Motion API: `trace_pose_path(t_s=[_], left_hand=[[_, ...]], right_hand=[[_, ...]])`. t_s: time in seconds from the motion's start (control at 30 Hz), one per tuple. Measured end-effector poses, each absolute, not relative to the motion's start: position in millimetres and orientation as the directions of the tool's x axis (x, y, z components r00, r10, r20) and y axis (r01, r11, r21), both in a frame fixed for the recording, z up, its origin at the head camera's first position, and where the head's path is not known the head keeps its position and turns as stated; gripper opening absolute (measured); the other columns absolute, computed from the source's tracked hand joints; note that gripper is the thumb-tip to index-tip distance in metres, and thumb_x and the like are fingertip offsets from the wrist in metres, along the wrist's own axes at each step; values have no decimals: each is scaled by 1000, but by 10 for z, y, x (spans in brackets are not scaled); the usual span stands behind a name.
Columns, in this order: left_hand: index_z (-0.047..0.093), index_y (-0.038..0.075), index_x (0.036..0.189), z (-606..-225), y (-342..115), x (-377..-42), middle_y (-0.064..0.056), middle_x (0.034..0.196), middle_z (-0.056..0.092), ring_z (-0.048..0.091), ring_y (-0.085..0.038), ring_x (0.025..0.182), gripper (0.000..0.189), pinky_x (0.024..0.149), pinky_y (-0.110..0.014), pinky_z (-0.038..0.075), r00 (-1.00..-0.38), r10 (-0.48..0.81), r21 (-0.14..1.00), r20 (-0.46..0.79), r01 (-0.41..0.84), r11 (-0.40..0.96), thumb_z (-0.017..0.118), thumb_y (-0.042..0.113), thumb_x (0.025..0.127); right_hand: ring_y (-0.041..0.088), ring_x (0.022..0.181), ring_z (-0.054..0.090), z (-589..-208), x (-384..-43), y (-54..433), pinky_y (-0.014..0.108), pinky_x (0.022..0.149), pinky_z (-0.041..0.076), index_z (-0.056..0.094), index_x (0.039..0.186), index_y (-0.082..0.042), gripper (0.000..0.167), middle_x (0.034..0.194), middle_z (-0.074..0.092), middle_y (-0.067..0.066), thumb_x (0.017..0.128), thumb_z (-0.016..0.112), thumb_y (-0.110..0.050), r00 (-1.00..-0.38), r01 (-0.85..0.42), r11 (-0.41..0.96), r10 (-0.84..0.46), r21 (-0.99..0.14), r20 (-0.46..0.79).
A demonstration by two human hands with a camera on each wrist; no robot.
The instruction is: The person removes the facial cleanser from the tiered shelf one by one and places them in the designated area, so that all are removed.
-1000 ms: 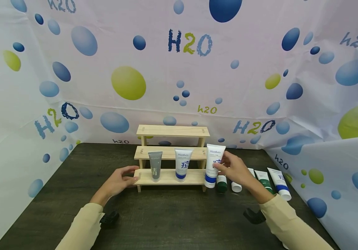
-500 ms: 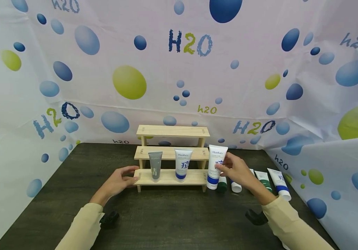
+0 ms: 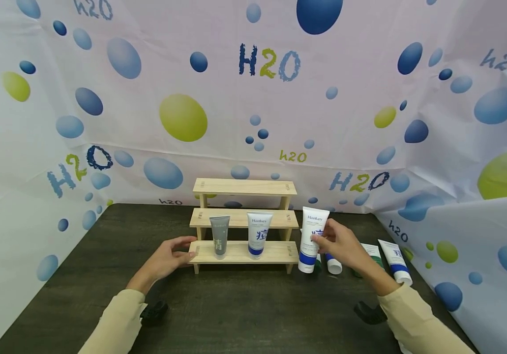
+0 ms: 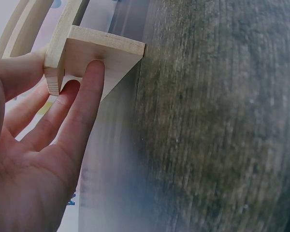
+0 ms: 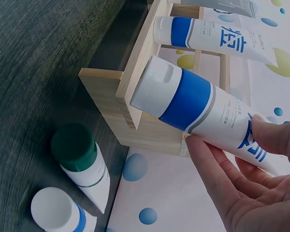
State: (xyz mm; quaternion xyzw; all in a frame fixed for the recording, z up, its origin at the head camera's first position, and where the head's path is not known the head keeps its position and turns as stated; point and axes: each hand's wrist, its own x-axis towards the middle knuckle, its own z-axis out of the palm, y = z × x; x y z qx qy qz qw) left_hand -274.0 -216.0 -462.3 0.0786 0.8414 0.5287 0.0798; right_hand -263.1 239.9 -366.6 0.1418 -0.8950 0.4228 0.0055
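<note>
My right hand (image 3: 343, 246) grips a white squeeze tube (image 3: 311, 243) with a blue band, pinched between thumb and fingers. The tube stands cap-down, leaning slightly, just off the right end of the lowest step of a wooden three-step stand (image 3: 244, 186). In the right wrist view its white cap (image 5: 147, 89) overlaps the step's end. My left hand (image 3: 164, 260) holds the left end of that step; in the left wrist view the thumb lies at the plank's edge and fingertips (image 4: 95, 67) touch the leg panel. A grey tube (image 3: 220, 233) and a similar white tube (image 3: 259, 235) stand upright on the step.
Right of the stand, several tubes lie on the dark table (image 3: 253, 309), among them a green-capped tube (image 5: 73, 147), a white-capped tube (image 5: 53, 208) and a blue-banded tube (image 3: 394, 258). A patterned cloth (image 3: 253, 108) hangs behind and along the sides.
My right hand has carried the white tube a little to the right and down, away from the end of the lowest step. The left hand stays in place.
</note>
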Motion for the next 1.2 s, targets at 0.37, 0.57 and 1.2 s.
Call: trace_pose_path(t_s=[0.37, 0.57, 1.2], left_hand=[[48, 6, 153, -4577, -2130, -2725, -29, 152, 46, 67, -39, 123, 58, 91, -43, 61, -980, 190, 896, -63, 28, 443, 69, 19, 101], [49, 6, 152, -4567, -2119, -2715, -29, 152, 47, 68, -37, 122, 57, 92, -43, 61, -981, 179, 894, -70, 18, 448, 69, 19, 101], [50, 5, 151, -4605, -2127, -2714, -30, 150, 49, 69, -37, 119, 57, 92, -45, 61, -984, 165, 878, -72, 16, 479, 71, 20, 99]], right_hand=[[36, 101, 74, -3638, -2570, 2524, 41, 77, 65, 46, 133, 10, 44, 118, 66, 32, 101, 67, -12, -967, -228, 606, -232, -762, 104], [35, 97, 75, -3638, -2524, 2615, 41, 76, 65, 48, 131, 11, 43, 114, 68, 31, 101, 68, -12, -963, -251, 631, -239, -734, 124], [29, 86, 77, -3679, -2350, 2890, 40, 74, 65, 47, 128, 11, 45, 107, 72, 27, 101, 68, -19, -974, -199, 675, -216, -711, 67]])
